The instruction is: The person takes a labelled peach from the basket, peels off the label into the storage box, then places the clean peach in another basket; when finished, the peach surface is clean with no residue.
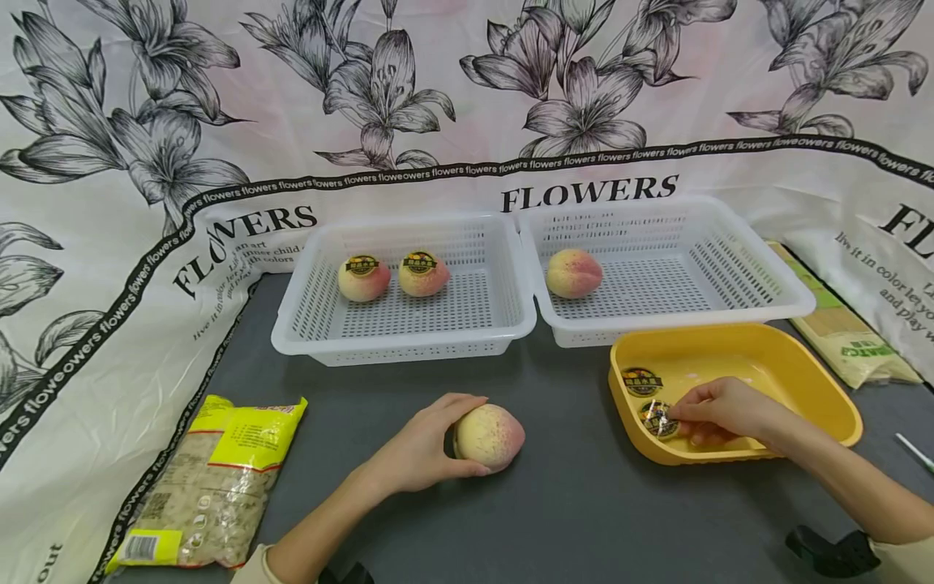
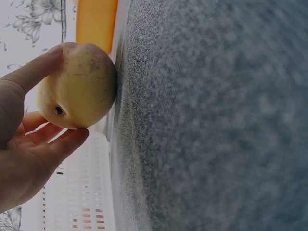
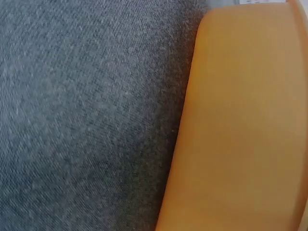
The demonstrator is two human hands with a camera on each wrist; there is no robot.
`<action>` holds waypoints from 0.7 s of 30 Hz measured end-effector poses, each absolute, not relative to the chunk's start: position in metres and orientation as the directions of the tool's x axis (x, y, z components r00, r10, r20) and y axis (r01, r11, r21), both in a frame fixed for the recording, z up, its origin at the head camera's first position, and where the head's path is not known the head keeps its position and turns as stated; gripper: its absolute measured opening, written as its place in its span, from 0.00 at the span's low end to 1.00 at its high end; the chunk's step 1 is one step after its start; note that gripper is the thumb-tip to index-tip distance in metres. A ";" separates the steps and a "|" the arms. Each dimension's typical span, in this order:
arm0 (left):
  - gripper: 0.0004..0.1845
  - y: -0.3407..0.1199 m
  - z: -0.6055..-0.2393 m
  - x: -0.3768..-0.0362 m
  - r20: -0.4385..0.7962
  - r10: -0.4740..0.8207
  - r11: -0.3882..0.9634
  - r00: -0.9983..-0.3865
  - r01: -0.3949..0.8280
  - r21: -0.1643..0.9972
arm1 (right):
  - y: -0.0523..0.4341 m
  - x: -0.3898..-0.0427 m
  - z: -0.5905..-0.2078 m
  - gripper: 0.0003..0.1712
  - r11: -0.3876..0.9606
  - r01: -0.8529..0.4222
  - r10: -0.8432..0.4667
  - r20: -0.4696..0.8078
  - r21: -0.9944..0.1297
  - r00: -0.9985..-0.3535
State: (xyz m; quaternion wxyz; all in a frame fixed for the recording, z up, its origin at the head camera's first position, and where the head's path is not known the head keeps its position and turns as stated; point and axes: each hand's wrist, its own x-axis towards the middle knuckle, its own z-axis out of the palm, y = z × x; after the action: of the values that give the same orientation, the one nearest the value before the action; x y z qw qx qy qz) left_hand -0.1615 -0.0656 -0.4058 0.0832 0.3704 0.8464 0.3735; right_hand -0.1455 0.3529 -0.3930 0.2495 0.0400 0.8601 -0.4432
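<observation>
My left hand (image 1: 430, 446) grips a peach (image 1: 490, 438) with thumb and fingers around its side, on the dark grey table. The left wrist view shows the same peach (image 2: 84, 86) and the dark stem hollow at its end. Inside the yellow basin (image 1: 824, 405), my right hand (image 1: 730, 412) pinches the edge of a round black-and-gold sticker (image 1: 657, 418). A second sticker (image 1: 642, 381) lies just behind it, by the basin's left wall. In the right wrist view only the basin's outer wall (image 3: 240, 120) shows; the hand is hidden there.
At the back left, a white basket (image 1: 409, 350) holds two stickered peaches. The white basket (image 1: 679, 323) beside it holds one peach (image 1: 574, 273), no sticker visible. A yellow-and-clear packet (image 1: 219, 478) lies at left, a green packet (image 1: 846, 324) at right.
</observation>
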 end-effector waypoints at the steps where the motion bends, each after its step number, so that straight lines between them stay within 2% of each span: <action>1: 0.41 -0.065 -0.406 -0.161 0.136 0.689 0.446 -0.712 0.564 0.695 | 0.352 -0.145 -0.392 0.18 0.622 0.275 -0.152 -0.457 -0.733 -0.876; 7: 0.41 -0.065 -0.406 -0.162 0.145 0.689 0.442 -0.710 0.570 0.693 | 0.347 -0.144 -0.384 0.19 0.758 0.181 -0.134 -0.421 -0.626 -0.897; 12: 0.41 -0.065 -0.406 -0.162 0.148 0.686 0.443 -0.712 0.571 0.691 | 0.348 -0.147 -0.379 0.20 0.805 0.138 -0.129 -0.397 -0.577 -0.909; 16: 0.41 -0.065 -0.407 -0.161 0.146 0.686 0.446 -0.713 0.570 0.690 | 0.351 -0.152 -0.374 0.26 0.749 0.166 -0.122 -0.379 -0.642 -0.918; 21: 0.42 -0.065 -0.408 -0.162 0.147 0.687 0.445 -0.712 0.572 0.689 | 0.350 -0.158 -0.362 0.30 0.572 0.195 -0.191 -0.361 -0.797 -0.913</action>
State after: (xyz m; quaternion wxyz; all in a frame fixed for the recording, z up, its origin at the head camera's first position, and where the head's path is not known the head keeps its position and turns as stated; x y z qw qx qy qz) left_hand -0.1617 -0.0649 -0.4079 0.0770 0.3717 0.8465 0.3733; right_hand -0.1581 0.3496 -0.3621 0.2089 0.0013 0.8616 -0.4626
